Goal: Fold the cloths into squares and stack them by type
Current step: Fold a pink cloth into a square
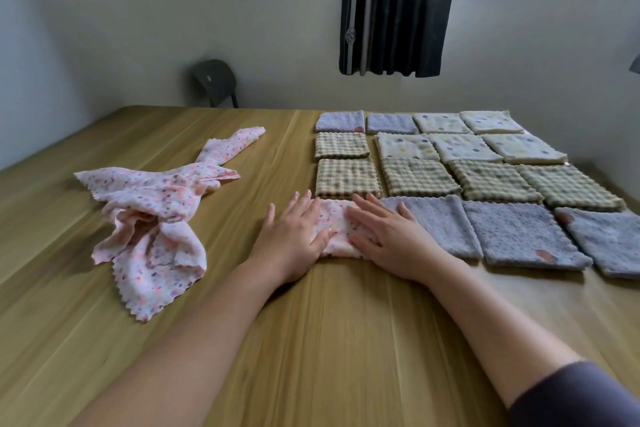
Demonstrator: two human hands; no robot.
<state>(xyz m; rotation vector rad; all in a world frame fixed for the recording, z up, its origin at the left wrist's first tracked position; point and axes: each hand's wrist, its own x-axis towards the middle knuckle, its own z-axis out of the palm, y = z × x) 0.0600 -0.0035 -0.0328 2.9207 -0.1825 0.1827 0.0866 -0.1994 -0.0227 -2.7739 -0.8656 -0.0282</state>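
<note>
A folded pink floral cloth (pixel 337 222) lies on the wooden table (pixel 311 340), at the left end of the nearest row of folded squares. My left hand (pixel 294 239) rests flat on its left side and my right hand (pixel 391 239) lies flat on its right side, fingers spread. To the right sit folded grey terry squares (pixel 519 236); behind them are checked squares (pixel 419 177), dotted cream squares (pixel 460 146) and two more grey squares (pixel 341 121). Unfolded pink floral cloths (pixel 156 211) lie crumpled in a heap at the left.
A dark chair (pixel 216 81) stands against the back wall beyond the table's far edge. A black curtain (pixel 394 7) hangs beside a window at the upper right. Bare wood lies between me and the cloths.
</note>
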